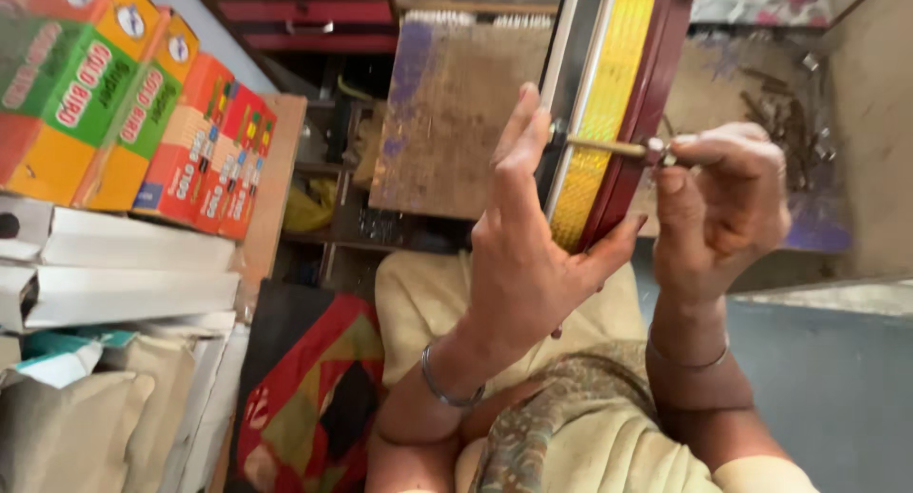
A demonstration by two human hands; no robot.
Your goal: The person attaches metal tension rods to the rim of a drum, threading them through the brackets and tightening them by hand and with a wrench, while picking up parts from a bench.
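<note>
Colourful cartons [143, 103] stacked above white boxes [133, 265], a wooden board [447, 122] and scattered metal bits [789, 113] beyond.

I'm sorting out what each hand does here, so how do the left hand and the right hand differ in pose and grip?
The left hand is spread, fingers upright along the frame with the yellow band, thumb hooked under its maroon edge; the right hand is curled tight. The left hand steadies the frame itself, while the right hand pinches a thin brass-coloured rod poking into it. Both wrists wear a thin bangle.
</note>
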